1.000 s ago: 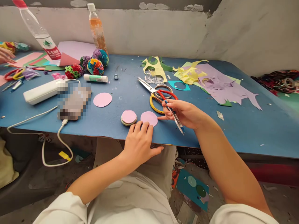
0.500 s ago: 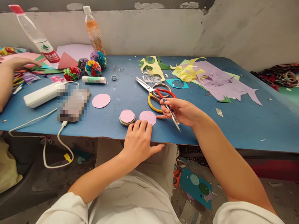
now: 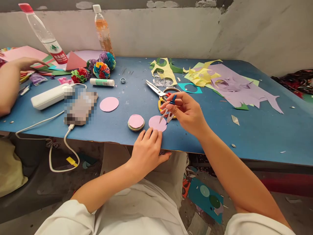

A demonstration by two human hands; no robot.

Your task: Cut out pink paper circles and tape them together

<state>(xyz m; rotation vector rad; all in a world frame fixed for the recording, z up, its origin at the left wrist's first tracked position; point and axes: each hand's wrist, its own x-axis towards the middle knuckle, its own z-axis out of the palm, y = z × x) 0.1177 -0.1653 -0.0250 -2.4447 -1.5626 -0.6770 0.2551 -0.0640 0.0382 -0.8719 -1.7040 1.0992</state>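
My right hand (image 3: pixel 189 112) pinches a drawing compass (image 3: pixel 169 116) by its blue top. Its legs point down, slightly apart, over a pink paper circle (image 3: pixel 154 122); I cannot tell whether the tip touches the paper. My left hand (image 3: pixel 146 148) lies flat at the table edge, fingertips on the near rim of that circle. Just left of it sits a small stack of paper circles (image 3: pixel 136 121) with a pink one on top. Farther left lies another pink circle (image 3: pixel 109 104). Scissors (image 3: pixel 154 88) with red and yellow handles lie behind my right hand, partly hidden by it.
Paper offcuts (image 3: pixel 237 81) spread over the back right of the blue table (image 3: pixel 264 133). At left are a phone (image 3: pixel 81 107) on a white cable, a white power bank (image 3: pixel 50 98), a glue stick (image 3: pixel 102 82), paper flowers (image 3: pixel 101 70) and two bottles. Another person's arm (image 3: pixel 9 85) reaches in.
My right hand has turned the compass from pointing down toward me to pointing down at the pink circle, with its legs now apart. My left hand stays by the circle. The view has shifted slightly.
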